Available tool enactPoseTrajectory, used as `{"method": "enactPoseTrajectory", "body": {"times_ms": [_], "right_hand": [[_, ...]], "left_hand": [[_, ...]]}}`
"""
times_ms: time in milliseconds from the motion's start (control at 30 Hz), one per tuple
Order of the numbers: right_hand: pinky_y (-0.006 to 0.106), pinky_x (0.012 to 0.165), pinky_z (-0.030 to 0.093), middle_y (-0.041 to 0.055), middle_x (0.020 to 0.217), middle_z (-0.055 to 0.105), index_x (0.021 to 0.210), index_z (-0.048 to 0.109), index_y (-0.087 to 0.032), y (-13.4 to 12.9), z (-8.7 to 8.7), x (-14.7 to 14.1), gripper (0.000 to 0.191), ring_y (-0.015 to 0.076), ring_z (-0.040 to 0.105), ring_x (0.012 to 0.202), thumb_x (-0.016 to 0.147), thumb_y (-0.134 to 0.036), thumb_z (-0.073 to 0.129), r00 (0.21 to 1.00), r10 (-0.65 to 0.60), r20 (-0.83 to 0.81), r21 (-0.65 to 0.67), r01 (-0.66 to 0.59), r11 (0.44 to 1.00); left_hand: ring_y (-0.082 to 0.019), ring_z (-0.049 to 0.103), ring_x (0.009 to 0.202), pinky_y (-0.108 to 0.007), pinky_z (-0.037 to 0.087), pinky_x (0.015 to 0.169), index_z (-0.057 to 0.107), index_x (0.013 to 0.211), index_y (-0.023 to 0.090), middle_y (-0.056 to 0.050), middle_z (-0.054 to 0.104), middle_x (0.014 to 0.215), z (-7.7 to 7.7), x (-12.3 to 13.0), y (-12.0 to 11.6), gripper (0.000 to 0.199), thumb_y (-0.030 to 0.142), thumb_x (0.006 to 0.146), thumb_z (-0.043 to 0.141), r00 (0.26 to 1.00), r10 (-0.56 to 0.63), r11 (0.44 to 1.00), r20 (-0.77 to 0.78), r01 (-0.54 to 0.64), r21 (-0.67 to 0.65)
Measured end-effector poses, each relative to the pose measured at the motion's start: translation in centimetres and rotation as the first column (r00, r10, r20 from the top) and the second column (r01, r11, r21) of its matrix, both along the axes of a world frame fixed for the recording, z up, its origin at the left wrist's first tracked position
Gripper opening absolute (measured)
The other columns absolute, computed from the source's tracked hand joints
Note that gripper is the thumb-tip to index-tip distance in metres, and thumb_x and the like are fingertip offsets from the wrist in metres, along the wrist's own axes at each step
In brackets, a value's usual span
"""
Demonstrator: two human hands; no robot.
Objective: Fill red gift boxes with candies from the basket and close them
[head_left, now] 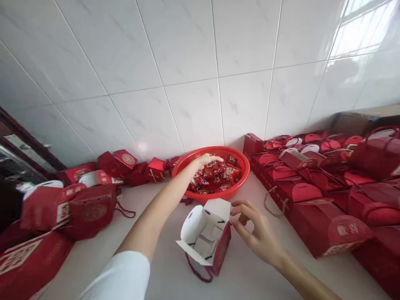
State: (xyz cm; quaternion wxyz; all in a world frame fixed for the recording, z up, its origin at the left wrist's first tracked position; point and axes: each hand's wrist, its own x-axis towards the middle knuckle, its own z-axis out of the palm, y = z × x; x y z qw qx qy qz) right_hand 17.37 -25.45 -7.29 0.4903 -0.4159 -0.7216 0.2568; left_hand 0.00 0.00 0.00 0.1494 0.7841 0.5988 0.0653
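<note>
In the head view, my left hand (208,160) reaches over the rim of a red plastic basket (243,175). Its visible fingers are stretched out above red-wrapped candies (215,175); the undersides of the fingers are hidden. In front of the basket stands a red paper gift box (222,249) with its white flaps spread apart. White inner walls and a bare bottom show inside it, and a dark red cord handle (198,273) hangs at its near side. My right hand (254,229) has thumb and curled fingers at the box's right upper edge, gripping it.
Many red gift boxes with cords (312,183) stand in rows at the right. More red boxes (93,208) are grouped at the left. A white tiled wall (193,104) rises behind the basket. A brown carton (353,121) sits at the far right.
</note>
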Motion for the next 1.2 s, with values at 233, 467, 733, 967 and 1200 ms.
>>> {"method": "enactPoseTrajectory", "body": {"times_ms": [233, 467, 733, 967, 1200], "right_hand": [[0.028, 0.065, 0.053, 0.0076, 0.108, 0.065, 0.091, 0.064, -0.021, -0.1, 0.3, 0.1, 0.016, 0.011, 0.062, 0.064, 0.096, -0.027, 0.051, 1.0, 0.005, 0.005, -0.026, -0.005, 1.0], [0.029, 0.066, 0.053, 0.0071, 0.107, 0.067, 0.087, 0.064, -0.021, -0.1, 0.8, 0.0, 0.016, 0.0114, 0.061, 0.063, 0.093, -0.028, 0.052, 0.999, -0.032, 0.002, -0.043, 0.032, 0.999], [0.027, 0.053, 0.046, 0.0031, 0.076, 0.065, 0.101, 0.065, -0.02, 0.8, 1.3, 1.3, 0.027, 0.017, 0.063, 0.064, 0.095, -0.045, 0.054, 0.977, -0.124, -0.173, -0.137, 0.101, 0.985], [0.03, 0.066, 0.055, 0.0058, 0.11, 0.067, 0.116, 0.056, -0.025, 0.8, 4.8, 0.1, 0.04, 0.0142, 0.065, 0.072, 0.085, -0.045, 0.073, 0.919, -0.024, -0.393, 0.002, 0.027, 1.0], [0.031, 0.066, 0.059, 0.0036, 0.092, 0.069, 0.1, 0.064, -0.023, 0.3, 7.3, -1.7, 0.022, 0.0153, 0.064, 0.073, 0.089, -0.041, 0.07, 0.853, 0.177, -0.491, 0.039, -0.182, 0.983]], "left_hand": [[-0.032, 0.068, 0.105, -0.033, 0.051, 0.084, 0.073, 0.083, 0.017, -0.012, 0.074, 0.096, -2.3, 1.8, -1.5, 0.017, 0.017, 0.066, 0.077, 0.998, -0.031, 0.999, -0.049, 0.032, 0.025], [-0.028, 0.07, 0.087, -0.036, 0.053, 0.079, 0.069, 0.073, 0.015, -0.009, 0.072, 0.08, -0.3, 1.3, -2.3, 0.018, 0.022, 0.063, 0.082, 0.974, -0.109, 0.989, 0.198, 0.127, -0.079], [-0.017, 0.067, 0.075, -0.035, 0.054, 0.078, 0.068, 0.105, 0.014, -0.003, 0.07, 0.084, 5.5, -0.3, -8.6, 0.056, 0.046, 0.064, 0.087, 0.595, -0.156, 0.95, 0.788, 0.308, -0.044], [-0.015, 0.064, 0.078, -0.028, 0.051, 0.075, 0.065, 0.094, 0.017, 0.001, 0.068, 0.085, 5.8, 1.3, -18.7, 0.044, 0.037, 0.064, 0.09, 0.453, -0.206, 0.929, 0.867, 0.37, 0.028], [-0.014, 0.065, 0.074, -0.026, 0.052, 0.07, 0.066, 0.088, 0.017, 0.0, 0.067, 0.079, 5.1, -0.5, -20.6, 0.033, 0.044, 0.078, 0.08, 0.348, -0.112, 0.934, 0.931, 0.357, -0.021]]}}
